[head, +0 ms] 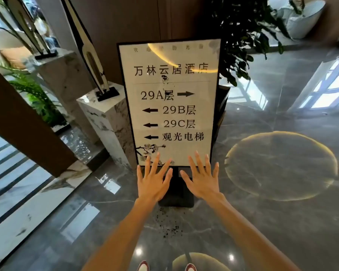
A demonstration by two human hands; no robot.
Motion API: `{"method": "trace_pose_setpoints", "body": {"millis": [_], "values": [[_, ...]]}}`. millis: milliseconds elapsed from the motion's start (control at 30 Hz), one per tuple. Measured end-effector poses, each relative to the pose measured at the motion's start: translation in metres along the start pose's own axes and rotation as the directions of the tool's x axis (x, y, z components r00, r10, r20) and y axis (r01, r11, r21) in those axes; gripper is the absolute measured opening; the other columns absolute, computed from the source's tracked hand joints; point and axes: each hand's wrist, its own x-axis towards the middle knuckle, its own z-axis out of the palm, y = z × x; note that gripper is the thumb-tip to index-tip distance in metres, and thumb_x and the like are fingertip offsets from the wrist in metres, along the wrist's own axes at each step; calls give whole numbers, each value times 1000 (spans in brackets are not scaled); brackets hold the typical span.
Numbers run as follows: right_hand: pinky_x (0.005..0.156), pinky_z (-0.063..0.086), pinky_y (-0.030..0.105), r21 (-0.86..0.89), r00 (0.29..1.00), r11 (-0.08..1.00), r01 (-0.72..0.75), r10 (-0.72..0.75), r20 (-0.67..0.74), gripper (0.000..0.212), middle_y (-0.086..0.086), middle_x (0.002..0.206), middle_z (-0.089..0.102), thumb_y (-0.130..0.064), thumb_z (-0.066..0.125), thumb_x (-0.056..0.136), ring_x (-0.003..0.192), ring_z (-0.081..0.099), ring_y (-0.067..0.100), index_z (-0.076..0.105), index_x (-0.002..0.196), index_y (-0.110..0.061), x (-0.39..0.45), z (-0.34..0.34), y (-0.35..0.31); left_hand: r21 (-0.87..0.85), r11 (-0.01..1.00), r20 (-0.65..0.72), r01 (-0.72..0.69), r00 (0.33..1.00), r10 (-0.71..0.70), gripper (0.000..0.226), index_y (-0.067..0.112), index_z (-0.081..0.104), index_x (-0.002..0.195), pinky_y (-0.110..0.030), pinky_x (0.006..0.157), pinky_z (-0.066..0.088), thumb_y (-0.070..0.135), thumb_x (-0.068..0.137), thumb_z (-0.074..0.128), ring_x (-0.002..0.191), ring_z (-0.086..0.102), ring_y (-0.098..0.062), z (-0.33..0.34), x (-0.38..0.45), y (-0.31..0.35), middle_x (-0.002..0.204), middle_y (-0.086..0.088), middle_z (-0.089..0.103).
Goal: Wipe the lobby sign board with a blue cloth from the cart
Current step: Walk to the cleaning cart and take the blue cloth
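The lobby sign board (pixel 170 114) stands upright straight ahead, a black-framed cream panel with Chinese text and arrows. A dark smudge (pixel 165 78) marks its glass below the top line of characters. My left hand (pixel 154 178) and my right hand (pixel 201 178) are stretched out side by side in front of the board's lower edge, palms down, fingers spread, holding nothing. The board's black base (pixel 176 200) shows between and below the hands. No blue cloth and no cart are in view.
Dark specks (pixel 168 225) lie on the glossy grey floor in front of the base. White marble pedestals (pixel 106 122) with sculptures stand to the left. A leafy plant (pixel 241 40) rises behind the board on the right. My shoes (pixel 143 266) show at the bottom.
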Motion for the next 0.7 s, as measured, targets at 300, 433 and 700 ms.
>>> {"method": "trace_pose_setpoints", "body": {"millis": [300,433,700], "values": [[123,-3,58,83,981,983,-161,169,-99,74,-11,166,-16,-71,10,94,153,-17,25,-5,158,-36,-25,7,11,72,995,78,-65,995,59,58,60,6,149,-53,121,-5,73,92,4,153,-11,-19,7,0,1,166,14,-4],[123,-4,56,96,955,960,-265,275,-112,72,-11,167,-15,-70,13,97,154,-17,23,-5,158,-36,-44,8,7,47,986,103,-163,982,158,59,58,10,150,-53,122,0,69,93,3,153,-3,-19,12,2,3,167,12,2],[121,-9,59,131,844,861,-491,508,-174,70,-13,166,-17,-69,15,97,153,-17,22,-8,157,-40,-83,11,1,-22,916,212,-401,893,396,57,62,-3,148,-53,121,-5,70,91,-5,152,-9,-19,17,10,13,166,12,-6]]}}
